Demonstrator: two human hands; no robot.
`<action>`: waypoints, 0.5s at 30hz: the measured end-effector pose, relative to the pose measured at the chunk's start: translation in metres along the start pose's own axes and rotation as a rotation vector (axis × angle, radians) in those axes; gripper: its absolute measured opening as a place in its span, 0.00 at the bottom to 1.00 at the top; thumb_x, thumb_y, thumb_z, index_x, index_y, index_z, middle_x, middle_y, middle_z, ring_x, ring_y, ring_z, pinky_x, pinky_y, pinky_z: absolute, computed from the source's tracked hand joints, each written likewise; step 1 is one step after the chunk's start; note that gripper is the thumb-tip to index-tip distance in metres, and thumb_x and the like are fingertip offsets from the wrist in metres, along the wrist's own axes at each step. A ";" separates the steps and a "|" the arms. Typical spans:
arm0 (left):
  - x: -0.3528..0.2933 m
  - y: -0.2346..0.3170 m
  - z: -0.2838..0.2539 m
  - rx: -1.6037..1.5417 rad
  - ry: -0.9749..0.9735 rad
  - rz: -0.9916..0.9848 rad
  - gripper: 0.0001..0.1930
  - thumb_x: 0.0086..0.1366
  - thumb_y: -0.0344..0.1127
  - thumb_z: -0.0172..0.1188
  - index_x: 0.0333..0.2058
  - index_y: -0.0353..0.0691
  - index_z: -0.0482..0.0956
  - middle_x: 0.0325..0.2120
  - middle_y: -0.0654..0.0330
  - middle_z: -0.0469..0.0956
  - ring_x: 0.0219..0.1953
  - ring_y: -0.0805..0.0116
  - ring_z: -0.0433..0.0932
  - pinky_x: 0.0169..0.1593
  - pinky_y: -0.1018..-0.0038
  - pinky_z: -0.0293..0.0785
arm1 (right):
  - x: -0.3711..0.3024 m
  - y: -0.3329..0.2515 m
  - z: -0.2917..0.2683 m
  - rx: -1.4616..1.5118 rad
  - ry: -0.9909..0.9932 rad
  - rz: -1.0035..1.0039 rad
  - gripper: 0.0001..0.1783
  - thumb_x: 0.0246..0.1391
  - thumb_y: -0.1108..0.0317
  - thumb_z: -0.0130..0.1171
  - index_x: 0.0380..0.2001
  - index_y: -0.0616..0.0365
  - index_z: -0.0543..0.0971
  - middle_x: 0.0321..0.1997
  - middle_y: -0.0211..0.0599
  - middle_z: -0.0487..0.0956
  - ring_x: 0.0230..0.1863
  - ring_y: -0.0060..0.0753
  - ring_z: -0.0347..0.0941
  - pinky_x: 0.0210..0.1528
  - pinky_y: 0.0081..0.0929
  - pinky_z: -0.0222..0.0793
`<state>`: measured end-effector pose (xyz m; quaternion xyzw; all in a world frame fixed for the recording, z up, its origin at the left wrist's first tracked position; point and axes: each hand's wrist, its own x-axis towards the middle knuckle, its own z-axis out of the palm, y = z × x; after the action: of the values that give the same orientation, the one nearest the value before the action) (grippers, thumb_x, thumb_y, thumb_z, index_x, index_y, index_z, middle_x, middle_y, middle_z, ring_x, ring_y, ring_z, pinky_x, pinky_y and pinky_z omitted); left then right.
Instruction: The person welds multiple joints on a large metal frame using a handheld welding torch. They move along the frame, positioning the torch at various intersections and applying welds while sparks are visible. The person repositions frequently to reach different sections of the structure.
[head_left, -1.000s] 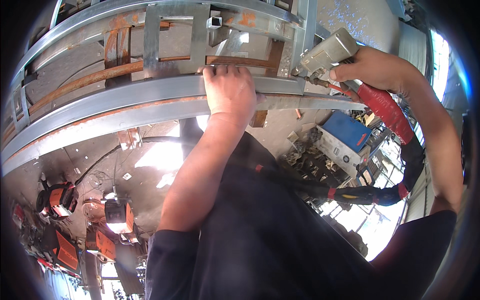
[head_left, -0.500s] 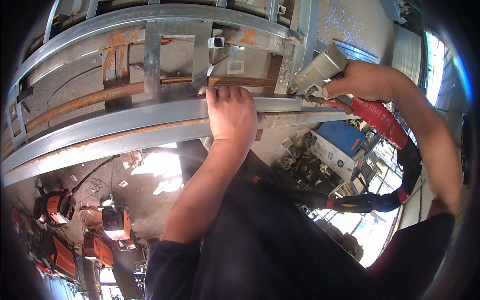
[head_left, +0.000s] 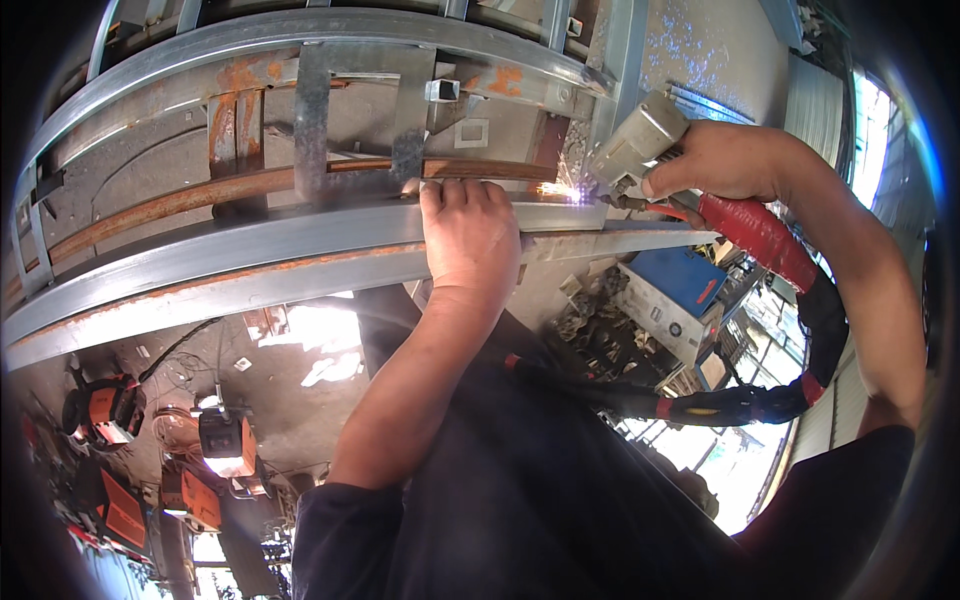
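Observation:
My left hand [head_left: 472, 238] lies over a long grey steel bar [head_left: 270, 238], fingers side by side and hooked over its far edge. The thumb is hidden. To the right, my right hand [head_left: 730, 162] is closed round a welding torch with a grey metal body [head_left: 638, 135] and a red wrapped grip [head_left: 755, 235]. Its tip points left at the bar's right end. There a bright violet arc [head_left: 580, 194] glows and orange sparks fly left, toward my left hand. A thick black cable [head_left: 730, 405] runs from the grip round below my right arm.
Beyond the bar stretches a steel frame with a curved-looking rail [head_left: 330, 22], rusty strips and a flat bracket [head_left: 312, 120]. Orange-and-black machines [head_left: 228, 440] stand on the floor at lower left. A blue-topped box [head_left: 680, 280] sits below my right hand.
An arc and sparks have appeared at the torch tip. The torch has shifted slightly left. Both hands keep their holds.

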<state>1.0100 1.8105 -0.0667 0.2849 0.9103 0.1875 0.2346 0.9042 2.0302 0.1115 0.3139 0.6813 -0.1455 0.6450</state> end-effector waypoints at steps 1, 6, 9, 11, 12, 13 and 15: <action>0.000 0.000 0.003 0.013 0.013 0.000 0.33 0.46 0.60 0.79 0.42 0.42 0.82 0.40 0.59 0.83 0.49 0.59 0.81 0.67 0.48 0.64 | 0.000 -0.001 -0.001 0.003 -0.012 0.004 0.26 0.58 0.56 0.65 0.51 0.65 0.81 0.40 0.43 0.83 0.31 0.34 0.82 0.32 0.33 0.82; 0.000 0.000 0.002 0.000 0.006 -0.005 0.33 0.45 0.60 0.79 0.42 0.42 0.82 0.40 0.60 0.83 0.49 0.59 0.80 0.67 0.49 0.63 | -0.002 -0.007 -0.003 0.041 -0.045 0.047 0.26 0.57 0.56 0.66 0.52 0.64 0.80 0.42 0.43 0.83 0.31 0.34 0.82 0.33 0.32 0.82; 0.000 0.000 0.004 0.005 -0.004 -0.003 0.33 0.45 0.60 0.79 0.42 0.42 0.82 0.40 0.60 0.83 0.49 0.59 0.80 0.67 0.49 0.63 | -0.003 -0.008 -0.005 -0.035 -0.039 0.072 0.30 0.59 0.54 0.66 0.59 0.62 0.79 0.50 0.44 0.84 0.43 0.36 0.82 0.47 0.33 0.79; 0.000 0.000 0.002 0.006 -0.003 -0.004 0.33 0.45 0.60 0.79 0.42 0.42 0.82 0.39 0.60 0.83 0.49 0.58 0.80 0.67 0.49 0.63 | -0.003 -0.008 -0.006 -0.080 -0.027 0.079 0.33 0.59 0.52 0.67 0.62 0.61 0.79 0.55 0.45 0.84 0.52 0.38 0.81 0.58 0.34 0.74; -0.001 0.000 0.004 0.012 0.015 -0.004 0.33 0.45 0.60 0.79 0.42 0.42 0.82 0.39 0.60 0.83 0.49 0.58 0.80 0.67 0.49 0.63 | -0.003 -0.008 -0.006 -0.083 -0.024 0.077 0.33 0.59 0.52 0.67 0.63 0.60 0.78 0.57 0.45 0.84 0.55 0.39 0.79 0.60 0.34 0.72; -0.001 0.000 0.007 0.019 0.032 -0.003 0.33 0.45 0.59 0.79 0.42 0.42 0.82 0.39 0.60 0.83 0.49 0.58 0.80 0.67 0.49 0.63 | -0.003 -0.007 -0.006 -0.084 -0.028 0.079 0.33 0.59 0.51 0.67 0.63 0.60 0.79 0.58 0.46 0.83 0.57 0.39 0.79 0.62 0.33 0.71; -0.001 0.000 0.007 0.002 0.048 -0.005 0.33 0.45 0.59 0.79 0.42 0.42 0.82 0.39 0.60 0.82 0.48 0.58 0.80 0.67 0.50 0.63 | -0.002 -0.006 -0.008 -0.084 -0.043 0.089 0.33 0.59 0.51 0.67 0.63 0.60 0.79 0.60 0.46 0.83 0.58 0.39 0.78 0.64 0.33 0.69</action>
<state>1.0147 1.8110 -0.0722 0.2785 0.9165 0.1927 0.2127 0.8945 2.0297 0.1131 0.3136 0.6583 -0.0947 0.6777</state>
